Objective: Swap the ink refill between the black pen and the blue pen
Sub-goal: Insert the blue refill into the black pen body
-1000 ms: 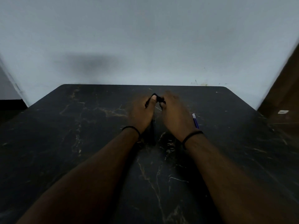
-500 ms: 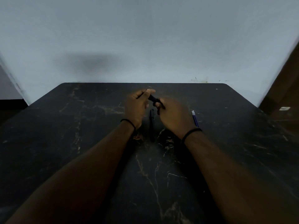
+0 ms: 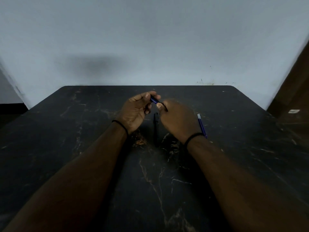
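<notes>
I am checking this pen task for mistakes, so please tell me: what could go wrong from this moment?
1. The dark blue pen barrel with white lettering is held in the air between the left hand and right hand; small parts could drop onto the dark marble-patterned table and be hard to see.
2. The black pen lying below the hands nearly blends into the table.
3. The thin blue ink refill beside the right wrist might get knocked and roll.

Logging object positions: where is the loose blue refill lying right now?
In the head view, the blue refill lies on the dark table, just right of the right hand, its near end hidden behind that wrist.
</notes>
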The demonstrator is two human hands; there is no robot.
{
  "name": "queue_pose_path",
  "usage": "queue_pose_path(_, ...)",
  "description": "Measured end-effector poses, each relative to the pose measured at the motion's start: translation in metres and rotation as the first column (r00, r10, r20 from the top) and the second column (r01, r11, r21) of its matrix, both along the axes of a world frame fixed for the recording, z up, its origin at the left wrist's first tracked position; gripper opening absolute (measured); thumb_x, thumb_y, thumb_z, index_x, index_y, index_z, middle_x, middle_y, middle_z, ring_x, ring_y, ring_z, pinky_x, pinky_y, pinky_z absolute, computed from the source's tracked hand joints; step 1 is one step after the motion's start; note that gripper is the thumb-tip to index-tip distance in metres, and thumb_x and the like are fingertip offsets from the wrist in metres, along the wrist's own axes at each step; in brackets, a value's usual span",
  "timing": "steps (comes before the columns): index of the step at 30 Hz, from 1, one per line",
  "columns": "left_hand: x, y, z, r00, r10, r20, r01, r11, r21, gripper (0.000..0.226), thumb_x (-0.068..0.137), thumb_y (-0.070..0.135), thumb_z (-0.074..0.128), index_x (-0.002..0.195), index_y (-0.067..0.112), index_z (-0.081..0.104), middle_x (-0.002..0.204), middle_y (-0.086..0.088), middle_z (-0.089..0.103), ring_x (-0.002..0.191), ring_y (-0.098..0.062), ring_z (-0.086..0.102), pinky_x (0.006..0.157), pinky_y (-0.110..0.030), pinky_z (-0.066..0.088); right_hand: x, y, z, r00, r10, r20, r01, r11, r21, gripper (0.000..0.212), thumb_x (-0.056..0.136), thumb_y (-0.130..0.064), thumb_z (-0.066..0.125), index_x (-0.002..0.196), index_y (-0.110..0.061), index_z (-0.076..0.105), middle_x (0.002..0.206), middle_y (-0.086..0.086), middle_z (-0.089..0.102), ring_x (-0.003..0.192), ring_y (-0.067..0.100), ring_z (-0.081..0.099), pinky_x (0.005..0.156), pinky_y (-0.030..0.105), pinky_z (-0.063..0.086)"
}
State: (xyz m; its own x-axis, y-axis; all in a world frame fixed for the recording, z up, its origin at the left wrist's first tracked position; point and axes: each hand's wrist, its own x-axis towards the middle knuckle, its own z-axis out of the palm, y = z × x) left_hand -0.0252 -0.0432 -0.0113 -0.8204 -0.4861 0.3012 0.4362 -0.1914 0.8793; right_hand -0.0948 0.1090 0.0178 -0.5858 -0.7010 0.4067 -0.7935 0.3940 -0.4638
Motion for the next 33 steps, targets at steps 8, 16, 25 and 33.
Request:
queue_pose_path(8,0.001,0.001,0.0,1.0,0.014,-0.02,-0.013,1.0,0.019,0.025,0.096,0.017,0.054,0.09,0.018,0.078,0.093,-0.003,0.076,0.06,-0.006,0.054,0.054,-0.017,0.043,0.007,-0.002,-0.001,0.999,-0.046,-0.009,0.046,0.999,0.024,0.038,0.104,-0.043,0.037,0.077,-0.02,0.051,0.065,-0.003,0.049,0.057,0.01,0.044,0.049,0.029,0.024)
queue_pose_path(16,0.002,0.0,0.0,0.998,0.068,-0.012,-0.067,0.997,0.037,0.024,0.096,0.012,0.053,0.092,0.014,0.076,0.093,-0.006,0.075,0.061,-0.008,0.052,0.054,-0.018,0.041,0.007,0.0,-0.004,0.998,-0.057,-0.014,0.058,0.997,0.05,0.049,0.104,-0.049,0.034,0.065,-0.021,0.042,0.061,-0.003,0.045,0.053,0.009,0.04,0.048,0.029,0.02)
queue_pose_path(25,0.017,-0.016,0.002,0.866,0.46,0.197,-0.461,0.886,-0.043,0.025,0.097,0.031,0.055,0.094,0.011,0.07,0.062,0.008,0.067,0.051,-0.008,0.039,0.043,-0.02,0.029,-0.004,-0.001,-0.011,0.994,-0.086,-0.072,0.091,0.993,0.073,0.051,0.102,-0.053,0.035,0.064,-0.02,0.038,0.061,-0.003,0.042,0.054,0.01,0.036,0.048,0.032,0.019)
queue_pose_path(33,0.022,-0.04,-0.004,0.502,0.815,0.288,-0.466,0.536,-0.704,0.05,0.089,0.047,0.063,0.052,0.015,0.053,0.052,-0.002,0.054,0.05,-0.016,0.049,0.055,-0.024,0.041,-0.006,-0.005,-0.018,0.995,-0.08,-0.056,0.086,0.989,0.117,0.051,0.1,-0.054,0.037,0.063,-0.02,0.041,0.062,-0.004,0.044,0.056,0.011,0.042,0.052,0.03,0.025)
